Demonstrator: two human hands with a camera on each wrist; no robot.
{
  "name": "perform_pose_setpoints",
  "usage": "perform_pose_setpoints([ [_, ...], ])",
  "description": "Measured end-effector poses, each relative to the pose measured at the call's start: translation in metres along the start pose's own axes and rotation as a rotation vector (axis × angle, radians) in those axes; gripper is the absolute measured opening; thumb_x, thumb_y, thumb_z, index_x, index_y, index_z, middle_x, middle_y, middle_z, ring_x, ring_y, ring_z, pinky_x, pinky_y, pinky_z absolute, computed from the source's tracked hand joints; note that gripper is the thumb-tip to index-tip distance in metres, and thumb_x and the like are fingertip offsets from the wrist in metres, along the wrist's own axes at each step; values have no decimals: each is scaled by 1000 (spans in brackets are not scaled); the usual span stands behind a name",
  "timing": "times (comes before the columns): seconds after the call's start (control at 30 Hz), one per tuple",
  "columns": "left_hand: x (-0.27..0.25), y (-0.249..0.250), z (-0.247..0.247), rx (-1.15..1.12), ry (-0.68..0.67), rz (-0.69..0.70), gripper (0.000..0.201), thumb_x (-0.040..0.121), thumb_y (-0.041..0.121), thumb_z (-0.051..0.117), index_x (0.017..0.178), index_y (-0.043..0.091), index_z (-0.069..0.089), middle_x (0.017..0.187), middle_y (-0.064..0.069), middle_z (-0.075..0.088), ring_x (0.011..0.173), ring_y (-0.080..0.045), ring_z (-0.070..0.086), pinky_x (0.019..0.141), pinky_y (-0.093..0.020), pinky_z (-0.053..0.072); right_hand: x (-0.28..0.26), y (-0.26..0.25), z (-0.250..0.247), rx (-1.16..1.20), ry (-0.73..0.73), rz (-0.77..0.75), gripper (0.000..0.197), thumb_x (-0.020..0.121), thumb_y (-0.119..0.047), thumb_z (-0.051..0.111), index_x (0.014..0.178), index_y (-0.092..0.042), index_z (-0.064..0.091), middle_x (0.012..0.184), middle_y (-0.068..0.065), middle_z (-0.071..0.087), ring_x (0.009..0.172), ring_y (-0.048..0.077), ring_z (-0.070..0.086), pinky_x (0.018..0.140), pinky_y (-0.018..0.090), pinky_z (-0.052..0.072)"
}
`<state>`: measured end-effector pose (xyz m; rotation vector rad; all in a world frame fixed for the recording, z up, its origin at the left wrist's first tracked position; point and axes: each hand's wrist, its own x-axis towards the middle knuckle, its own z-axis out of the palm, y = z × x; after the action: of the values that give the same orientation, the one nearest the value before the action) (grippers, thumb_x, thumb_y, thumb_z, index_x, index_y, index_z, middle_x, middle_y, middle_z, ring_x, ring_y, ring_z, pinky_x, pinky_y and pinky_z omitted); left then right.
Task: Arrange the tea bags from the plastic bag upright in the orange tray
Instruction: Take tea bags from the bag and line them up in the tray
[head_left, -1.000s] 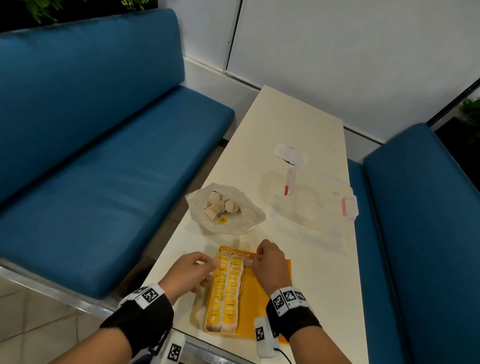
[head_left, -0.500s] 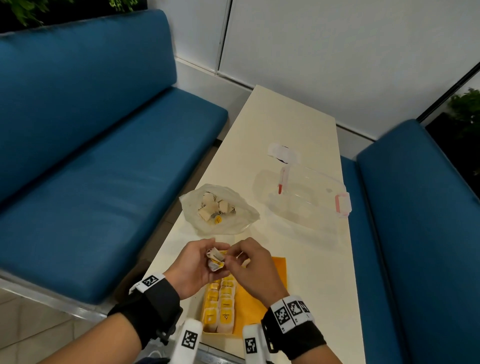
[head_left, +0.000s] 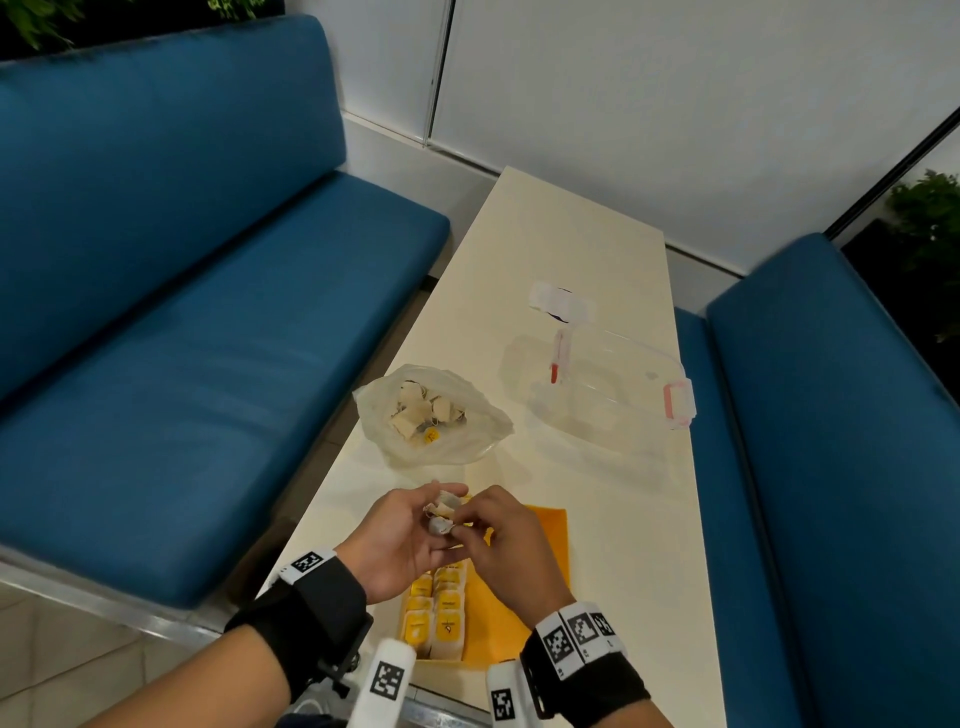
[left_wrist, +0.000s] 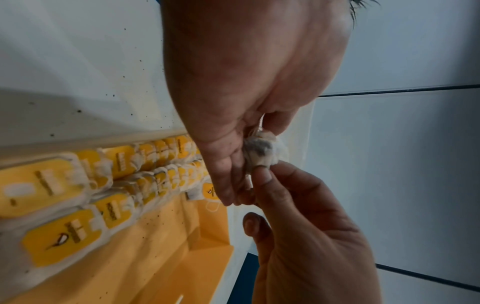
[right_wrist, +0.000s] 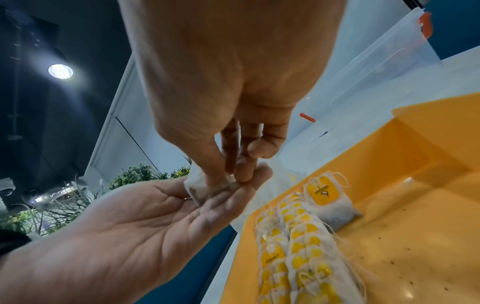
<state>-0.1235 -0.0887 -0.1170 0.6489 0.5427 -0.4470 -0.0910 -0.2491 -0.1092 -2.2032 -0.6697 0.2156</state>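
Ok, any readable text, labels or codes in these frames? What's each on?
Nothing reads cleanly enough to quote.
Yellow tea-bag tags in the orange tray: dark wordmark and bird-like logo, too blurred to read.
Wristbands: black-and-white square marker codes, no legible words.
White label on the table: dark mark, too small to read.

Even, fairly bright indoor light fills the head view, and the cream table (head_left: 582, 249) throws back a mild sheen. In the right wrist view a round ceiling lamp (right_wrist: 60, 71) glares against a dark ceiling — the surroundings there are dim. Both wrist views are bent hard at the edges. Motion blur softens the rows of tea bags (left_wrist: 78, 191) — nearest ones worst.
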Motion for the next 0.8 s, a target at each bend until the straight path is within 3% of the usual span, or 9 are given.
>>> perform_pose_setpoints([
  [0.1,1,1,-4,23,-11,7,45,94,27,60,132,3,62,103,-18,65,90,-32,68,94,-50,55,1,0,-3,12,2,-34,8,87,-11,70,92,-18,73,91,-4,57,80,7,60,72,21,50],
  [0.17,0,1,-8,74,-10,15,50,85,25,70,129,3,64,105,-16,65,93,-32,70,90,-48,56,2,2,-8,-16,5,-85,12,88,-10,69,95,-18,74,90,-5,55,82,5,59,72,18,48],
  [0.33,-1,0,-17,101,-1,45,45,87,8,73,130,5,60,113,-23,67,100,-37,69,73,-36,63,-2,12,-15,-101,37,-177,12,88,-16,70,96,-24,74,88,-20,47,82,-8,53,72,10,44],
  [0.47,1,-3,-20,130,-4,118,43,86,-7,70,126,3,60,108,-19,67,96,-31,68,76,-37,63,-9,21,-13,-90,28,-160,9,88,-21,70,95,-24,75,88,-16,53,82,-1,58,71,14,47],
  [0.53,3,-6,-20,162,23,195,45,82,-15,69,122,3,62,100,-14,65,89,-26,68,76,-37,62,-12,17,-11,-1,47,-60,7,87,-19,73,92,-24,76,87,-12,63,81,4,62,70,14,47],
  [0.63,5,-11,-16,275,87,332,49,75,-22,71,115,7,66,96,-11,65,85,-23,69,77,-37,59,-13,4,-8,314,101,245,4,85,-15,74,84,-19,74,78,1,72,75,15,69,65,24,51],
  [0.7,7,-14,-13,366,116,414,52,72,-23,73,111,10,69,98,-12,66,90,-25,68,79,-39,60,-10,0,-6,446,149,367,3,86,-7,72,84,-8,70,73,8,72,70,25,70,56,29,49],
  [0.8,8,-16,-10,453,124,490,52,68,-22,77,107,13,71,100,-12,68,93,-25,68,81,-40,61,-3,0,-4,470,190,438,11,84,2,70,89,-6,64,75,8,67,63,22,69,50,25,45],
])
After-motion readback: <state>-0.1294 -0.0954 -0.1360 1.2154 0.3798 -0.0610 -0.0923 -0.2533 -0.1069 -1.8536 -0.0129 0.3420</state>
